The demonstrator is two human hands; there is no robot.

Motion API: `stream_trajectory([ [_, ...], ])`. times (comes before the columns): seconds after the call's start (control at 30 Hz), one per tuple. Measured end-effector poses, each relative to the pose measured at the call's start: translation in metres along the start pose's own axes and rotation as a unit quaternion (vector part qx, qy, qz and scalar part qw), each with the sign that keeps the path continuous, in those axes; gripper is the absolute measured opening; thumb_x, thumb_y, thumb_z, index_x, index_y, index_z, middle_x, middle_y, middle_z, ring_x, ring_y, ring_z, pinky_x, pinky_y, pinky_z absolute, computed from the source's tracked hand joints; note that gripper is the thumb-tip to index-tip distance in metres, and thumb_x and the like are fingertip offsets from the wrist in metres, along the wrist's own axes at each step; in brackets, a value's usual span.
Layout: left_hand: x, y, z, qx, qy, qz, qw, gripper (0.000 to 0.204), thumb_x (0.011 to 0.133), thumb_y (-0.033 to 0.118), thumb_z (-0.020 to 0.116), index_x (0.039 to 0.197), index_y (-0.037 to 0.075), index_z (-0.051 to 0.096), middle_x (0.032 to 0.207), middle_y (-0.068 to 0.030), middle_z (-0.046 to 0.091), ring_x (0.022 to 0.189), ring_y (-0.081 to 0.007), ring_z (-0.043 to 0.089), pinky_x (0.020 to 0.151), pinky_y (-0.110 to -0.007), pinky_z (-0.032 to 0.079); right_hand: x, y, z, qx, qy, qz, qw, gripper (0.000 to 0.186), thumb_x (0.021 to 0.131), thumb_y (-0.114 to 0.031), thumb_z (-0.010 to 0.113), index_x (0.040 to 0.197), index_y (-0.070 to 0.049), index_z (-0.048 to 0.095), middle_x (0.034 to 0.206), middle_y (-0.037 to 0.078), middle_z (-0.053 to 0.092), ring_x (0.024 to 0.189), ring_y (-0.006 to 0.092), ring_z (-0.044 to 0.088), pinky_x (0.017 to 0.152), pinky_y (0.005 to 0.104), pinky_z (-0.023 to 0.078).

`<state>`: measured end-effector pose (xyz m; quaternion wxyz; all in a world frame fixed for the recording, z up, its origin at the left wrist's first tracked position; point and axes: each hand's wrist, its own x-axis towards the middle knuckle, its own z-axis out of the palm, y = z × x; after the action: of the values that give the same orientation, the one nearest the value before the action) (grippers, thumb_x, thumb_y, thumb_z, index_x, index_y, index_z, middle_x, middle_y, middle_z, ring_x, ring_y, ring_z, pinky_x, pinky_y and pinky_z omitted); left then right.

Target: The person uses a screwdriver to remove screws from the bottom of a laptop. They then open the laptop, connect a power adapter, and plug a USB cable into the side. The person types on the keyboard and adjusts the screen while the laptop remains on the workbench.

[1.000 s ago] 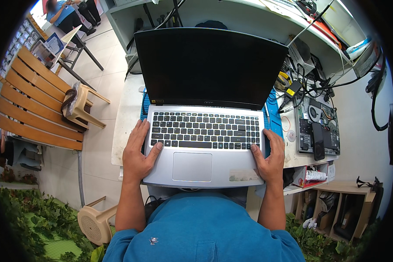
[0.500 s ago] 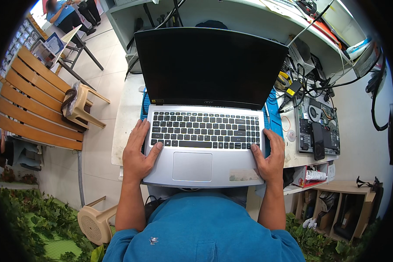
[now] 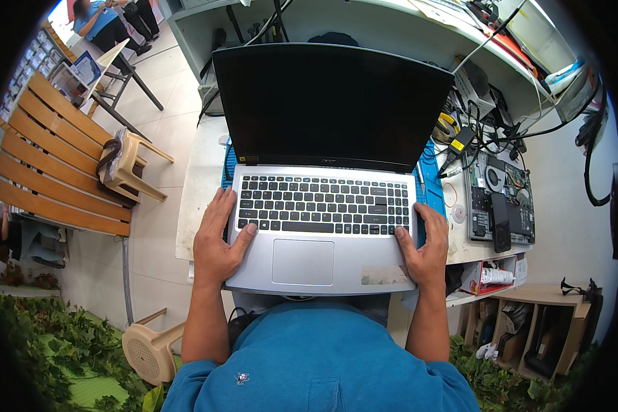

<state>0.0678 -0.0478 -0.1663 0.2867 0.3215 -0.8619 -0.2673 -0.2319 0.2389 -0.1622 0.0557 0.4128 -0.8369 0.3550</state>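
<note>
Nothing had moved since earlier: left hand [image 3: 216,244] and right hand [image 3: 424,250] clamped the silver laptop's [image 3: 323,237] side edges, base lying crosswise between their fingers

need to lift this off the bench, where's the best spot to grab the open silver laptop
By the base, probably, not the lid: the laptop is open with its dark screen upright on the hinge. Come in from both side edges, where the left hand and right hand already clasp the palm-rest corners.

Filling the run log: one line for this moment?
left hand: grips laptop left edge | right hand: grips right edge | screen: dark
</note>
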Motion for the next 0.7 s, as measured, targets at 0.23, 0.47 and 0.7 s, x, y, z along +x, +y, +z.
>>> stream_trajectory([
  [0.23,0.0,-0.002,-0.002,0.011,-0.004,0.008,1.0,0.068,0.097,0.03,0.082,0.156,0.002,0.062,0.159,-0.0256,0.061,0.156,-0.042,0.05,0.128,-0.05,0.041,0.002,0.0,0.001,-0.002,0.0,-0.003,1.0,0.062,0.093,-0.035,0.085,0.139,0.002,0.067,0.138,0.028,0.069,0.133,0.0444,0.061,0.117,0.0533,0.043],
  [0.47,0.003,0.005,-0.004,-0.011,0.004,0.014,1.0,0.069,0.093,0.02,0.084,0.154,-0.002,0.062,0.156,-0.0282,0.062,0.154,-0.0424,0.053,0.128,-0.046,0.041,-0.005,0.004,-0.002,-0.002,-0.002,0.017,1.0,0.062,0.087,-0.023,0.087,0.139,0.004,0.067,0.141,0.027,0.068,0.135,0.0463,0.059,0.12,0.053,0.042],
  [0.7,-0.003,0.004,-0.013,0.02,0.001,0.016,1.0,0.07,0.098,0.039,0.081,0.15,-0.006,0.064,0.157,-0.0264,0.061,0.155,-0.042,0.051,0.129,-0.049,0.04,-0.004,0.001,0.001,0.005,-0.012,0.016,1.0,0.061,0.098,-0.035,0.08,0.143,0.003,0.065,0.142,0.025,0.066,0.137,0.0415,0.057,0.122,0.0501,0.04],
])
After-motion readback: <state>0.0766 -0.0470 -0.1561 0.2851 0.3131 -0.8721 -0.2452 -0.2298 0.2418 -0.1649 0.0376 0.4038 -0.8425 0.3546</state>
